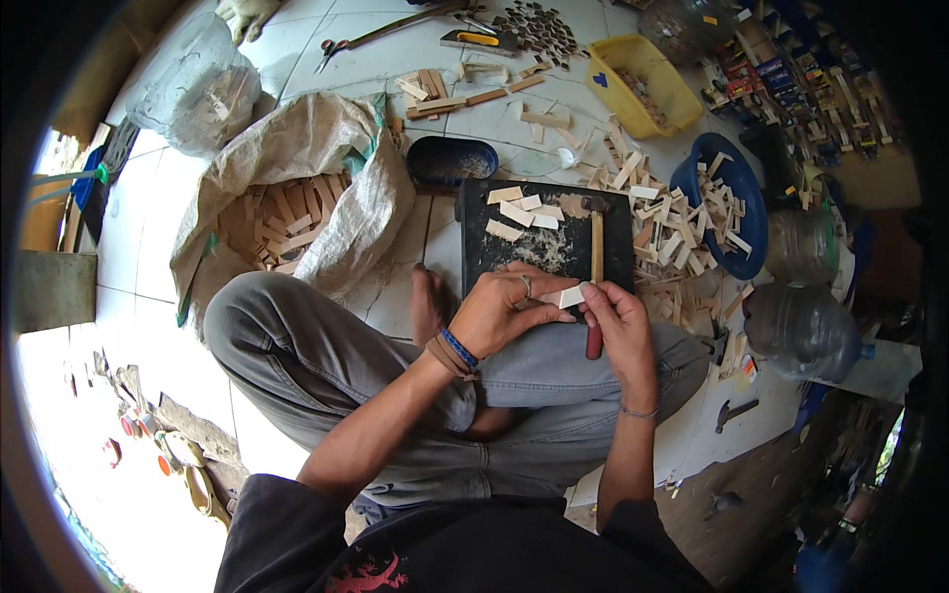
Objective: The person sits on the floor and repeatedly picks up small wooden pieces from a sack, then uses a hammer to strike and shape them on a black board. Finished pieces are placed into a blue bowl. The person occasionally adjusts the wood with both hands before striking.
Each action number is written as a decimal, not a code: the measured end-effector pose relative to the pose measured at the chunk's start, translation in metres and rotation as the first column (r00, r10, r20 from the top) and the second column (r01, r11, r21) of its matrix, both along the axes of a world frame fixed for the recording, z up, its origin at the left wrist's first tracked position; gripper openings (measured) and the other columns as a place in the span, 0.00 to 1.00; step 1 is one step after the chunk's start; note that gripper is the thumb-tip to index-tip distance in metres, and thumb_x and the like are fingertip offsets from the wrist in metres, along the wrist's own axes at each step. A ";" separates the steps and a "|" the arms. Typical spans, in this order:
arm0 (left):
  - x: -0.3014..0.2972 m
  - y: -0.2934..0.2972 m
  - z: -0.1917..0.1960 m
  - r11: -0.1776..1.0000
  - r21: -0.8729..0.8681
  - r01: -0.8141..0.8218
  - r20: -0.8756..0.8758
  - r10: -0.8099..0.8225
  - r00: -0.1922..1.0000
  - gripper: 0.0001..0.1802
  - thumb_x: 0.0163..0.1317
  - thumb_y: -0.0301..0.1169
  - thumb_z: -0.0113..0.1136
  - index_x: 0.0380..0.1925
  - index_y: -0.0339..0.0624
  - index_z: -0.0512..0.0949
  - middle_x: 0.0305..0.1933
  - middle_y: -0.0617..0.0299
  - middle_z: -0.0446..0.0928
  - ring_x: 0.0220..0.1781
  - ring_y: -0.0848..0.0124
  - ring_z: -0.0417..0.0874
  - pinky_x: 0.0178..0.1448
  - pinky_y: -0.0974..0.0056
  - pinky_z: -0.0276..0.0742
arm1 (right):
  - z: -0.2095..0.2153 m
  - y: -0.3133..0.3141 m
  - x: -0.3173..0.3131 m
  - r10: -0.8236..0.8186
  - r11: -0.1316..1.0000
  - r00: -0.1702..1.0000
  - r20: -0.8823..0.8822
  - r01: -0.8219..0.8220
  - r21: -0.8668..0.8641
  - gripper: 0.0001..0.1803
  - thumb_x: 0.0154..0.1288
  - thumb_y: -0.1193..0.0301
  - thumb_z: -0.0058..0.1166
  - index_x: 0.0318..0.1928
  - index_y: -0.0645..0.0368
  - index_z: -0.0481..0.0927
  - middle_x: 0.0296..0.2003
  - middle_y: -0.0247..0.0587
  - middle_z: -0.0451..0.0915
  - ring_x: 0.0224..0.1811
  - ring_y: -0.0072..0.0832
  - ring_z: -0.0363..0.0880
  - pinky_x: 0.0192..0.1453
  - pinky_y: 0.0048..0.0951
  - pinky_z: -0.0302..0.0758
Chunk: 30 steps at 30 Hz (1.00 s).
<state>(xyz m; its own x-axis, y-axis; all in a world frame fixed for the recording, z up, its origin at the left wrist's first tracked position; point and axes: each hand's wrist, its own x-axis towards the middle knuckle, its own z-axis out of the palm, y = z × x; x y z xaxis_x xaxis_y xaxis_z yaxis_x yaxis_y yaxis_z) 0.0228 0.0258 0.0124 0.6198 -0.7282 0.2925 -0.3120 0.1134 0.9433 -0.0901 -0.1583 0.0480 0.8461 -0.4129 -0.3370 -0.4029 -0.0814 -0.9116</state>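
Note:
A small pale wood block is pinched between my two hands, just above the near edge of a black board. My left hand, with a ring, has its thumb and fingers closed on the block's left side. The right end sits between the thumb and fingertips of my right hand. Under that hand runs a hammer, lying on the board with its red grip end toward me. Several pale wood blocks and sawdust lie on the board's far half.
Left stands a woven sack of wood pieces. Loose blocks pile up at the right beside a blue basin. Beyond are a dark blue tray, a yellow tub and scissors. Another hammer lies right of my knee.

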 end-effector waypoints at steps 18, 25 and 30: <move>0.000 0.002 0.002 0.998 -0.010 -0.055 -0.114 0.053 0.992 0.16 0.60 0.35 0.75 0.47 0.41 0.88 0.40 0.51 0.88 0.44 0.55 0.90 0.50 0.59 0.83 | 0.002 -0.004 0.001 0.032 0.997 0.999 -0.004 -0.031 0.074 0.17 0.80 0.62 0.57 0.42 0.65 0.84 0.29 0.26 0.78 0.30 0.11 0.69 0.35 0.16 0.67; 0.001 0.001 0.003 0.999 0.007 -0.043 -0.114 0.043 0.993 0.16 0.61 0.35 0.75 0.47 0.40 0.88 0.40 0.50 0.88 0.44 0.55 0.90 0.50 0.58 0.83 | 0.003 -0.006 0.000 0.036 0.997 0.999 -0.027 -0.033 0.073 0.15 0.81 0.63 0.55 0.44 0.64 0.84 0.32 0.30 0.79 0.32 0.15 0.71 0.38 0.18 0.68; 0.000 0.001 0.003 0.999 0.008 -0.044 -0.135 0.045 0.990 0.16 0.60 0.35 0.75 0.47 0.40 0.88 0.40 0.50 0.88 0.44 0.55 0.90 0.49 0.58 0.83 | 0.004 -0.006 -0.001 0.032 0.996 0.999 -0.020 -0.030 0.088 0.15 0.81 0.63 0.55 0.45 0.64 0.84 0.32 0.30 0.79 0.32 0.15 0.71 0.38 0.18 0.68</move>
<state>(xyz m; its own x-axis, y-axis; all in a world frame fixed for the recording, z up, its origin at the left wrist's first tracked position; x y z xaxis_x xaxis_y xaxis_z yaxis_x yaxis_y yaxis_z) 0.0232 0.0271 0.0153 0.6855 -0.7002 0.1997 -0.1858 0.0970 0.9778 -0.0909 -0.1639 0.0516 0.8504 -0.3542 -0.3890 -0.4208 -0.0141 -0.9071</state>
